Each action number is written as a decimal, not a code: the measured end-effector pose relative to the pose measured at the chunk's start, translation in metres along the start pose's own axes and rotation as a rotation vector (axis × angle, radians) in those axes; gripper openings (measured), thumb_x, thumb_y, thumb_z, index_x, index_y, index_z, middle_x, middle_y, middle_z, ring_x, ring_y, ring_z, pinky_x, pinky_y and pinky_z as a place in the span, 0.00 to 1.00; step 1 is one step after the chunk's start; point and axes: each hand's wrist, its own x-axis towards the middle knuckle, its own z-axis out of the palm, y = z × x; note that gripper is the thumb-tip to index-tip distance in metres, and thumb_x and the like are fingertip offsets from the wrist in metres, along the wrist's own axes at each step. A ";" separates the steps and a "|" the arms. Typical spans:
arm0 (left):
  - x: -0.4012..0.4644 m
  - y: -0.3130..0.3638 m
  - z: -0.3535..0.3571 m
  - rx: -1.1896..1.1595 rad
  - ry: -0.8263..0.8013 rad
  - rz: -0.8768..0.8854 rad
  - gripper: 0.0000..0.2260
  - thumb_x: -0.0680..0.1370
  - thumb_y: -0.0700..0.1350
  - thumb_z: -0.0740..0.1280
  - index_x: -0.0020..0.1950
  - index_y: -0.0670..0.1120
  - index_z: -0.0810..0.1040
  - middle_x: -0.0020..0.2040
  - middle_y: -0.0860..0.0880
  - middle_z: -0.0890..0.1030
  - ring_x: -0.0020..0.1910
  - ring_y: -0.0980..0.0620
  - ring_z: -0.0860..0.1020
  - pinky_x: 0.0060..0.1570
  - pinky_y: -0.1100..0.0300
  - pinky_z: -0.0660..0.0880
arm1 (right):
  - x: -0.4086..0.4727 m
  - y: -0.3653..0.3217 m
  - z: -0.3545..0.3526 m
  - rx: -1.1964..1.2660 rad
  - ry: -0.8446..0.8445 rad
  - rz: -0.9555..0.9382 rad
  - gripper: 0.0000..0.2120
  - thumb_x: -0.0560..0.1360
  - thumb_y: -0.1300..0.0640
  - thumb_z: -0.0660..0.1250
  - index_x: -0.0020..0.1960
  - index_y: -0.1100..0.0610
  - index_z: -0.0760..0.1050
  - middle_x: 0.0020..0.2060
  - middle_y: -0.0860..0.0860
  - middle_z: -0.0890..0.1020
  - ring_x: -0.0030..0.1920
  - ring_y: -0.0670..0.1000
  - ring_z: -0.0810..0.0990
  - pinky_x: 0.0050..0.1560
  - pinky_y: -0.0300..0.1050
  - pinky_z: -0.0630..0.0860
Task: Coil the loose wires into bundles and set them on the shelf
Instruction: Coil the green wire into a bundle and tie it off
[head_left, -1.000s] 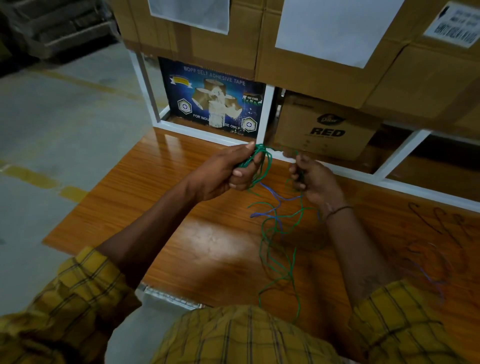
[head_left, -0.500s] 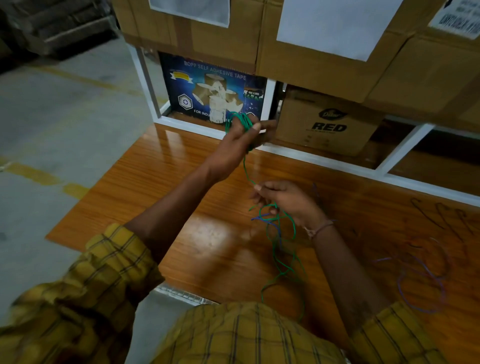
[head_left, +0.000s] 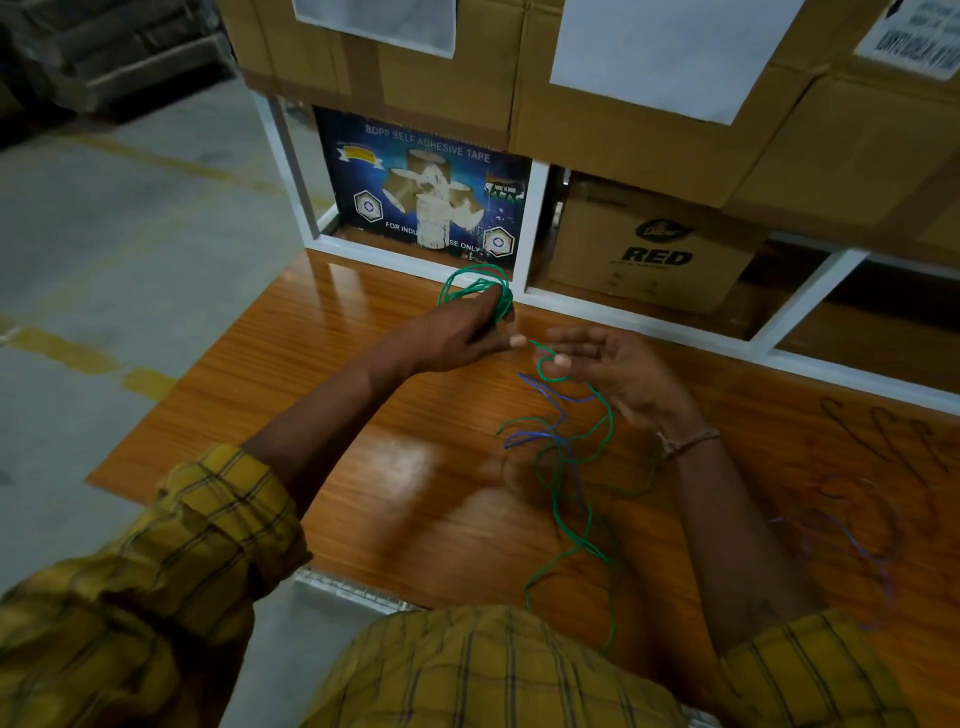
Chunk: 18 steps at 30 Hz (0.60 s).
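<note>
- The left hand (head_left: 457, 338) has its fingers curled round a small green coil (head_left: 475, 288), whose loops stand up above the knuckles, just in front of the white shelf frame (head_left: 524, 228).
- The right hand (head_left: 618, 374) sits just right of the coil with its palm turned up and fingers loosely spread; the green wire (head_left: 558, 470) loops over a fingertip, but no firm grip shows.
- From there the loose length of the wire trails toward the person across the wooden board (head_left: 363, 415), tangled with a blue wire (head_left: 540, 436).
- The wire looks thin, light and springy; it should bend easily but want to spring open, so the coil probably needs a steady pinch across all its loops.
- The best place to take hold of the slack seems to be close to the coil, feeding short lengths, since the blue strand may drag along.
- More wires (head_left: 852, 519) lie far right of the coil, dim and hard to make out.
</note>
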 end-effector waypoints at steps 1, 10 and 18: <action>0.000 -0.001 -0.003 0.000 0.013 0.011 0.19 0.84 0.57 0.66 0.61 0.41 0.73 0.52 0.43 0.81 0.48 0.44 0.79 0.47 0.52 0.73 | -0.001 0.001 -0.002 0.044 -0.033 0.015 0.29 0.66 0.60 0.81 0.64 0.65 0.78 0.58 0.64 0.84 0.58 0.58 0.85 0.55 0.43 0.82; 0.007 0.006 0.001 -0.002 0.320 -0.174 0.10 0.87 0.50 0.63 0.52 0.45 0.69 0.40 0.43 0.75 0.38 0.44 0.71 0.38 0.53 0.56 | 0.003 0.005 0.007 -0.090 -0.075 0.102 0.13 0.82 0.70 0.60 0.64 0.65 0.76 0.43 0.54 0.86 0.31 0.43 0.78 0.26 0.32 0.67; 0.007 -0.012 0.017 0.126 0.388 -0.210 0.13 0.88 0.50 0.61 0.57 0.40 0.75 0.44 0.36 0.83 0.41 0.34 0.80 0.37 0.45 0.76 | 0.000 -0.028 0.020 -0.350 -0.009 -0.020 0.15 0.85 0.55 0.62 0.49 0.63 0.83 0.27 0.49 0.61 0.24 0.43 0.56 0.25 0.36 0.54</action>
